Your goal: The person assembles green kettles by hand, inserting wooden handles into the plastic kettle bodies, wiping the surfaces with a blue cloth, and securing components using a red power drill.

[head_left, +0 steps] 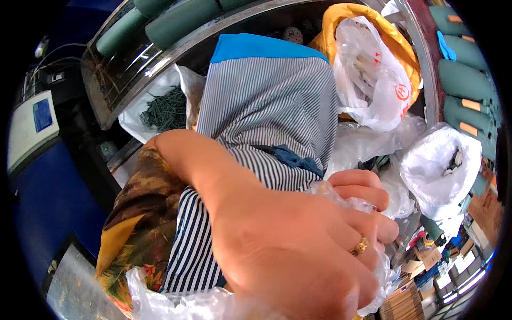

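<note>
My left hand (288,245) fills the lower middle, its back facing up and a gold ring on one finger. Its fingers curl around a crumpled clear plastic bag (386,272), which bulges out past the knuckles. More clear plastic (181,304) bunches below the wrist. What the bag holds is hidden by the hand. Beneath my forearm lies a striped cloth (266,90) with a bright blue edge and a dark blue knotted tie (296,160). A brown patterned sleeve (144,197) covers my upper arm. My right hand does not show.
A white bag (194,85) of thin dark green pieces stands at the far left. Beyond the cloth, a yellow bag (336,26) holds a white plastic bag (368,80). A white sack (426,181) stands at right. Green rolls (184,24) line the metal-edged frame.
</note>
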`<state>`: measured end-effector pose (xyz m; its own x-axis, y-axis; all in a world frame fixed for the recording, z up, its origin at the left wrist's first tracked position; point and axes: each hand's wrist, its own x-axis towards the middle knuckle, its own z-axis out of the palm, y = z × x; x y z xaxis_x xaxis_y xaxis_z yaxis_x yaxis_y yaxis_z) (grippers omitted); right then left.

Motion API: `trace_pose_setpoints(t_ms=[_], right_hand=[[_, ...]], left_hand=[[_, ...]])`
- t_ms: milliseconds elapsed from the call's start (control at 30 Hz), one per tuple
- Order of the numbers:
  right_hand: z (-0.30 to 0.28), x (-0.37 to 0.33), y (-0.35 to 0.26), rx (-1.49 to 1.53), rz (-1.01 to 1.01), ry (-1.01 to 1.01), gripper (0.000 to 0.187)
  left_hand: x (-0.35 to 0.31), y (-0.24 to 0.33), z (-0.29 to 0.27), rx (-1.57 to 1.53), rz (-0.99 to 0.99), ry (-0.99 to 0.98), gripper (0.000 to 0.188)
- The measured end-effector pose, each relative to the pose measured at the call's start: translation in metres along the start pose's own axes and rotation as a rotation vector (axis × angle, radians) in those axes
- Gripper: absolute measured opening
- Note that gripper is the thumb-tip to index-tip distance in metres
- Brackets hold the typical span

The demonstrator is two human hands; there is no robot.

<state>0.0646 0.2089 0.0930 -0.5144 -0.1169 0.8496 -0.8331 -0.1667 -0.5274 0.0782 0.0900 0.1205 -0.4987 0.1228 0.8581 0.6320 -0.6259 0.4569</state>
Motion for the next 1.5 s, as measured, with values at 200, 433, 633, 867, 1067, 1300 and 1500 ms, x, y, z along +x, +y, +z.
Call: trace_pose_setpoints(t_ms=[200, 433, 633, 867, 1067, 1300, 1500], right_hand=[[0.017, -0.013, 0.001, -0.082, 0.131, 0.045, 0.030], [0.004, -0.040, 0.030, 0.126, 0.535, -0.141, 0.038], [-0.017, -0.072, 0.073, 0.460, 0.983, -0.008, 0.046], [-0.036, -0.116, 0.125, 1.015, 1.164, 0.241, 0.040], [-0.053, -0.100, 0.124, -0.239, 0.390, -0.860, 0.029], [-0.127, -0.098, 0.192, -0.530, 1.197, 0.032, 0.015], [-0.130, -0.161, 0.291, -0.495, 1.299, 0.261, 0.033]], left_hand=[[-0.016, 0.003, 0.011, 0.125, -0.076, 0.259, 0.010], [-0.066, -0.011, -0.038, 0.252, -0.391, 0.227, 0.015], [-0.101, -0.039, -0.088, 0.445, -0.500, 0.255, 0.028], [-0.106, -0.033, -0.096, 1.289, -0.405, 0.291, 0.036], [-0.213, -0.057, -0.101, 1.628, -0.709, -0.603, 0.037], [-0.186, -0.023, -0.097, 0.960, -1.373, -0.924, 0.041], [-0.049, -0.037, -0.115, 0.963, -1.216, -1.065, 0.024]])
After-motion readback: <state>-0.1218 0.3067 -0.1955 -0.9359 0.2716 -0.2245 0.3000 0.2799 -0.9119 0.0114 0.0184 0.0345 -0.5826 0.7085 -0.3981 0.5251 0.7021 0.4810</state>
